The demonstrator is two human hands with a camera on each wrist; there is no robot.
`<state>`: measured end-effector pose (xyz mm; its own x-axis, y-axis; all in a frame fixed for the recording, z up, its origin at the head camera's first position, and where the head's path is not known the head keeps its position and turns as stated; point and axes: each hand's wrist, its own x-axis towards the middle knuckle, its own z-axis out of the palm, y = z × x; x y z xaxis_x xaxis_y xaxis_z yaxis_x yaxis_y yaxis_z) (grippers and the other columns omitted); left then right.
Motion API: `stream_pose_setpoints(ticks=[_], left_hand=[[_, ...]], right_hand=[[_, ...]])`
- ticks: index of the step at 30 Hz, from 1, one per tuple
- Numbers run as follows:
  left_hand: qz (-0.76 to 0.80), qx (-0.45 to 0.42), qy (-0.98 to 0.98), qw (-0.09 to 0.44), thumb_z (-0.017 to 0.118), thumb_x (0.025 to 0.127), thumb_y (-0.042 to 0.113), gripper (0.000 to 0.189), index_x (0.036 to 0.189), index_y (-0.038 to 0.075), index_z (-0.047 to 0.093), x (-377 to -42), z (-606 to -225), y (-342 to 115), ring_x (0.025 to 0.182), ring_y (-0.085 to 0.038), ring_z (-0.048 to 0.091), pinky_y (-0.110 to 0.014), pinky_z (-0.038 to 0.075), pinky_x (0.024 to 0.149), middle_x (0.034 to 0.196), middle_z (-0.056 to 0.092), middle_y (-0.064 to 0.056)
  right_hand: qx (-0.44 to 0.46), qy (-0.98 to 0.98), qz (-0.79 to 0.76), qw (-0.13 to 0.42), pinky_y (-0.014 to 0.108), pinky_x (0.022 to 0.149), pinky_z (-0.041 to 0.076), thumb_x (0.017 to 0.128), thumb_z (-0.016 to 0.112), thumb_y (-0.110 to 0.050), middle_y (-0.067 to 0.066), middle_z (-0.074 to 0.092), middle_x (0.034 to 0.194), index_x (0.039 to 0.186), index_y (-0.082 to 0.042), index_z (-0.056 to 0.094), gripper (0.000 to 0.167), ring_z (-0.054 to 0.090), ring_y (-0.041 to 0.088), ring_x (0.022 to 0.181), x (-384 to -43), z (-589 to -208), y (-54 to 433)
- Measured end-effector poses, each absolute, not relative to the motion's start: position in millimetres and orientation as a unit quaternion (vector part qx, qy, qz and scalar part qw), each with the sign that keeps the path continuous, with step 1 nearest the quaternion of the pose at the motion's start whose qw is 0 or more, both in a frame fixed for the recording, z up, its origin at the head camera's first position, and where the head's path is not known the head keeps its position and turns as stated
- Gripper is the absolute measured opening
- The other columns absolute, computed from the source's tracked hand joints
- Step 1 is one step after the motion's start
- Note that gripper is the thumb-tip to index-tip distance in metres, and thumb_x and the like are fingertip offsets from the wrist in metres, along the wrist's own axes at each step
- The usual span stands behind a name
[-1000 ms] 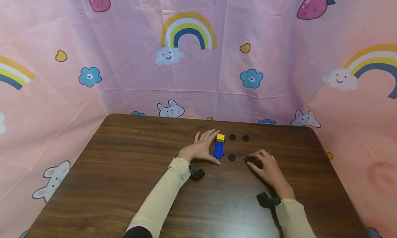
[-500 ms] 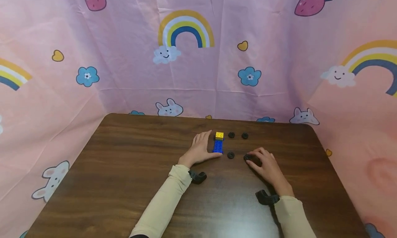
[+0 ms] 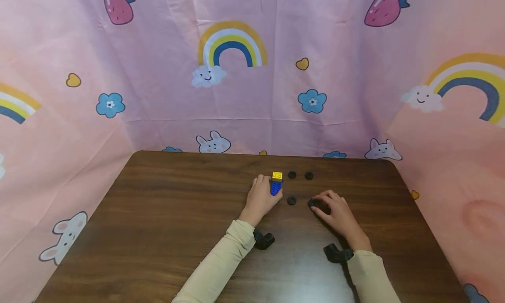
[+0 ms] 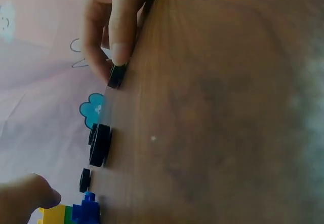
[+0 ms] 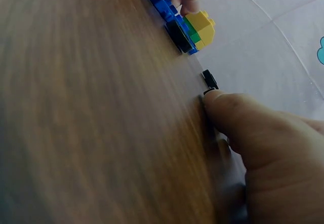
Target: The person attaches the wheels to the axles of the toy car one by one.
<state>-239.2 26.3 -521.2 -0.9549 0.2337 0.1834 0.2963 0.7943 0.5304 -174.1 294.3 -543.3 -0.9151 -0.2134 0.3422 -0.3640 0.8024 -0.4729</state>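
A toy brick car (image 3: 277, 177) stands near the back of the table, a blue studded base with yellow on top at its far end. Green shows under the yellow in the right wrist view, where the base (image 5: 161, 2) appears beside the left fingers. My left hand (image 3: 260, 201) grips the car from the left, thumb across its near end. To the right, my right hand (image 3: 338, 212) pinches a small black wheel (image 4: 117, 76) low over the wood between thumb and fingers. Part of the blue base is hidden by the left hand.
Three more black wheels lie right of the car: a near wheel (image 3: 291, 200) and two farther back, one wheel (image 3: 292, 175) beside another wheel (image 3: 309, 175). The brown wooden table (image 3: 177, 197) ends at a patterned pink cloth (image 3: 252, 97) behind it.
My left hand has moved from standing spread beside the car to closing round it, thumb drawn in at its near end. The right hand keeps its pinch on the wheel, nearly still.
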Motion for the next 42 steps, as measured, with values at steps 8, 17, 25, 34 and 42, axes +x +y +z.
stream_pose_setpoints(ticks=[8,17,25,34,42], left_hand=[[-0.261,-0.075,-0.962,0.03,0.077,0.09,0.052,0.069,0.133,0.002,0.058,-238.8,-511.8,38.7,0.106,-0.03,0.065,-0.047,0.061,0.085,0.117,0.063,-0.013],[-0.219,-0.048,-0.974,0.006,0.075,0.087,0.064,0.083,0.135,-0.002,0.058,-239.0,-506.9,48.2,0.108,-0.034,0.066,-0.049,0.061,0.084,0.121,0.063,-0.017],[-0.179,-0.054,-0.982,0.034,0.079,0.086,0.061,0.079,0.131,-0.001,0.06,-236.3,-511.1,50.8,0.104,-0.033,0.067,-0.047,0.062,0.078,0.116,0.065,-0.016],[-0.192,-0.053,-0.979,0.051,0.077,0.088,0.055,0.068,0.125,0.0,0.062,-238.5,-514.7,46.7,0.098,-0.032,0.068,-0.048,0.06,0.076,0.108,0.066,-0.014],[-0.18,-0.051,-0.981,0.043,0.078,0.087,0.059,0.072,0.127,0.001,0.063,-244.3,-514.7,46.6,0.096,-0.031,0.069,-0.047,0.061,0.077,0.107,0.067,-0.013]], right_hand=[[0.152,-0.942,0.262,0.145,0.04,0.083,0.041,0.091,0.083,-0.024,0.004,0.068,0.112,0.117,-0.015,0.075,0.028,0.064,0.026,0.101,-173.5,-545.2,295.0],[0.141,-0.946,0.26,0.134,0.039,0.083,0.042,0.091,0.082,-0.025,0.002,0.068,0.111,0.116,-0.016,0.076,0.028,0.064,0.025,0.102,-172.1,-545.7,294.1],[0.139,-0.945,0.259,0.14,0.039,0.083,0.042,0.089,0.084,-0.025,0.002,0.068,0.11,0.115,-0.016,0.076,0.028,0.064,0.026,0.102,-172.0,-545.1,294.1],[0.135,-0.947,0.258,0.134,0.039,0.084,0.041,0.091,0.082,-0.026,0.002,0.068,0.11,0.116,-0.016,0.076,0.028,0.064,0.025,0.103,-171.3,-545.6,292.4],[0.156,-0.942,0.254,0.155,0.038,0.082,0.041,0.088,0.085,-0.027,0.001,0.069,0.111,0.117,-0.016,0.075,0.033,0.065,0.024,0.103,-169.9,-546.5,292.1]])
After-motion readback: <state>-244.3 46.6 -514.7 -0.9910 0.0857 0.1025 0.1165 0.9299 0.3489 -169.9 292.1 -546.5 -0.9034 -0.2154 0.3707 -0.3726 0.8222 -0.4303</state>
